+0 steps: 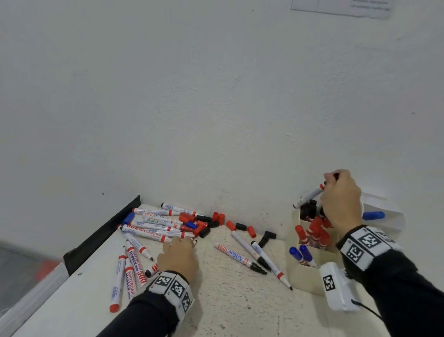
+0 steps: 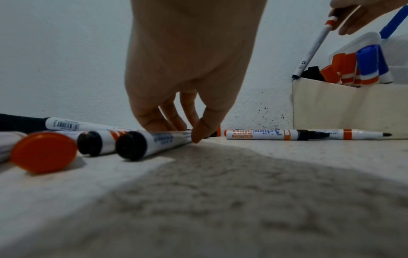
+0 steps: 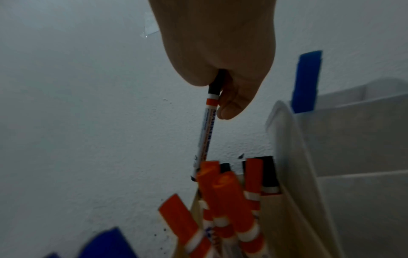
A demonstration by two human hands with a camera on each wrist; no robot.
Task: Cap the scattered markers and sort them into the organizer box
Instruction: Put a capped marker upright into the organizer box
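My right hand (image 1: 329,178) grips a thin white marker (image 1: 309,196) by its black cap. It holds it tilted over the back corner of the cream organizer box (image 1: 302,278), where black-capped markers stand. The marker's (image 3: 205,132) lower end reaches the box rim. Red-capped markers (image 1: 314,234) fill the middle compartment and blue ones (image 1: 301,254) the front. My left hand (image 1: 183,241) lies low on the table. Its fingertips and thumb (image 2: 198,132) pinch a lying marker with a black end plug (image 2: 154,139), at the edge of the loose marker pile (image 1: 158,227).
Loose red and black caps (image 1: 219,218) lie along the wall. Uncapped markers (image 1: 243,255) lie between the pile and the box. A translucent white container (image 1: 387,213) with a blue marker stands behind the box. A black strip (image 1: 104,228) borders the table's left edge.
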